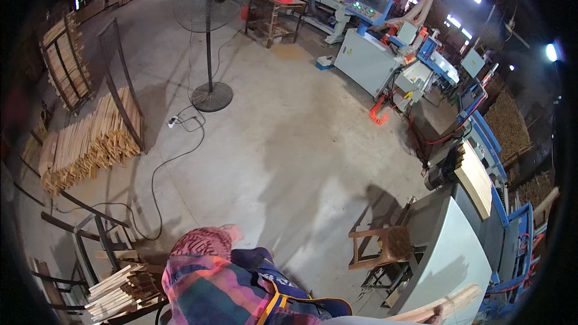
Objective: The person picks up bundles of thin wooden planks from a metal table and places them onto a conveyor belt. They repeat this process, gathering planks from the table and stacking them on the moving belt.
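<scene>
My left arm, in a plaid sleeve (214,286) with a pink patterned cuff (201,242), reaches forward over the floor. At its end my left hand (231,232) is small and blurred, and its fingers cannot be made out. A couple of pale wooden strips (460,298) slant up from the lower edge, in front of a white machine panel (448,259). Only a bit of my right hand (435,314) shows, closed around these strips; the rest is cut off. Dark blue clothing with yellow trim (277,301) covers my body.
Wooden strips (114,292) lie on a rack at lower left, with a larger stack (93,141) beyond. A brown stool (385,245) stands by the panel. Boards (474,180) rest on the machine at right. A pedestal fan (212,96) trails a cable (155,192) across the floor.
</scene>
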A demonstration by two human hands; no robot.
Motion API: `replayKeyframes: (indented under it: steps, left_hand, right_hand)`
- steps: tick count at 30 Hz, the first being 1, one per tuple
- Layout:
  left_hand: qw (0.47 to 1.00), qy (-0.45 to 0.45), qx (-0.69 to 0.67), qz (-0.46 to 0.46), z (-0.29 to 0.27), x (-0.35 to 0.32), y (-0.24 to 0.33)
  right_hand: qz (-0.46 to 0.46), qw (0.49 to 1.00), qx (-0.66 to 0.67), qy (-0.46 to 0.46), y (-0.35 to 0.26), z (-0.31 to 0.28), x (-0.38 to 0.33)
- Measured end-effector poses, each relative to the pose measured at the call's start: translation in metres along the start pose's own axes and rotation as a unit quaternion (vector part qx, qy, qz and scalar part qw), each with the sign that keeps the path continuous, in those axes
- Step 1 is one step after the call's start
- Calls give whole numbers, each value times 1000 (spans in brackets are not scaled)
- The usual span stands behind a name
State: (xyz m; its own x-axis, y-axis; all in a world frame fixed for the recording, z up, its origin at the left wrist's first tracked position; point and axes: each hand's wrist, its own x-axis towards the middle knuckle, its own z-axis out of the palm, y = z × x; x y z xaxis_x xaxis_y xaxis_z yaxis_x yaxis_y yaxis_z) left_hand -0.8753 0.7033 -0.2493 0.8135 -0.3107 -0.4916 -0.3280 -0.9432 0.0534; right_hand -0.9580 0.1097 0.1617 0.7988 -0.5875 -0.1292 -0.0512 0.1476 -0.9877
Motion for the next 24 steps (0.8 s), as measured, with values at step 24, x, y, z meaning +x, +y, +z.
replayKeyframes:
  steps: [24]
  left_hand:
    - [922, -104, -51, 369, -512, 336, 314]
  right_hand:
    - [321, 689, -494, 423, -215, -106, 198]
